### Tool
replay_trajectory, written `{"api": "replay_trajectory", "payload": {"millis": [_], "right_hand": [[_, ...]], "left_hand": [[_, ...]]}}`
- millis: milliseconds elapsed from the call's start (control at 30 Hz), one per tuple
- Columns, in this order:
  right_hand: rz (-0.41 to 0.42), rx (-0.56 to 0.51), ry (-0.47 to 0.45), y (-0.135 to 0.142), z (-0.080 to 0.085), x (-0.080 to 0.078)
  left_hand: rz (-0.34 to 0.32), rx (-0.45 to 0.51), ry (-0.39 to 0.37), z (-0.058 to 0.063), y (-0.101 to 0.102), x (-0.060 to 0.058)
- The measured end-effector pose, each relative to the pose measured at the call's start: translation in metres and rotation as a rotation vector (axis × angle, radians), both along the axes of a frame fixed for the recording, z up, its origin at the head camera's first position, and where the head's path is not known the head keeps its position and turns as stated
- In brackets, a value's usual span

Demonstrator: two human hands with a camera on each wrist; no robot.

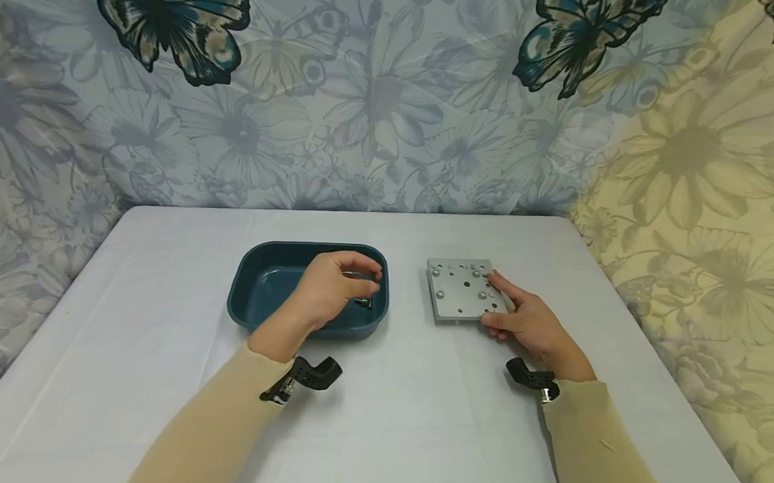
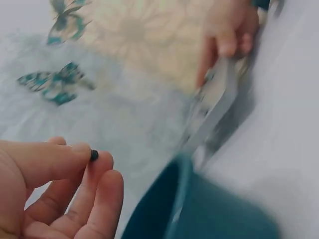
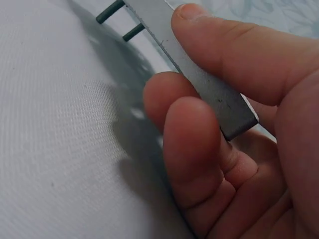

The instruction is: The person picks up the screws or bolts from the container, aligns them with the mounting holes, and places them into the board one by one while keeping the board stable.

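My left hand (image 1: 333, 286) is over the right part of a dark teal tray (image 1: 245, 282). In the left wrist view, its thumb and forefinger pinch a small dark screw (image 2: 94, 155), whose threaded end peeks out between the fingertips. Other screws (image 1: 363, 302) lie in the tray below. My right hand (image 1: 529, 323) grips the right edge of a grey metal plate (image 1: 456, 295), thumb on the near side and fingers around it. The plate has several holes, some with screw heads in them. From its underside, screw shanks (image 3: 110, 11) stick out in the right wrist view.
A white cloth covers the table (image 1: 405, 429). Behind it hangs a fabric backdrop (image 1: 379, 126) with flowers and butterflies, which continues down the right side. The tray stands left of the plate with a gap between them.
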State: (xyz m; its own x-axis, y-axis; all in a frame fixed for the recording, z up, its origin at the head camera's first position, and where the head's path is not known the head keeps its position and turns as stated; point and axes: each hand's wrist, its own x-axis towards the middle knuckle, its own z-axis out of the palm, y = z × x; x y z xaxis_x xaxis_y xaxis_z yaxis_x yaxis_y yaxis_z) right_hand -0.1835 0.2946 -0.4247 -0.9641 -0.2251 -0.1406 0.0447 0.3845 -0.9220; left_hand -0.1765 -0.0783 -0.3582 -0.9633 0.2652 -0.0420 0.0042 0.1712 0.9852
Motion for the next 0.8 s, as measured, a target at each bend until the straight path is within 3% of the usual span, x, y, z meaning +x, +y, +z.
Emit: {"api": "replay_trajectory", "payload": {"millis": [267,433,600,800], "right_hand": [[-0.005,0.048,-0.015,0.0,0.001,0.0],[-0.003,0.064,-0.016,0.002,0.001,0.0],[-0.003,0.051,-0.015,0.003,0.001,0.0],[0.005,0.038,-0.012,0.001,0.0,-0.001]], "left_hand": [[-0.08,-0.02,0.031,-0.005,0.077,-0.003],[-0.059,-0.087,0.066,-0.009,0.116,-0.003],[-0.033,-0.198,0.128,-0.021,0.139,-0.001],[-0.012,-0.278,0.211,-0.033,0.145,-0.002]]}}
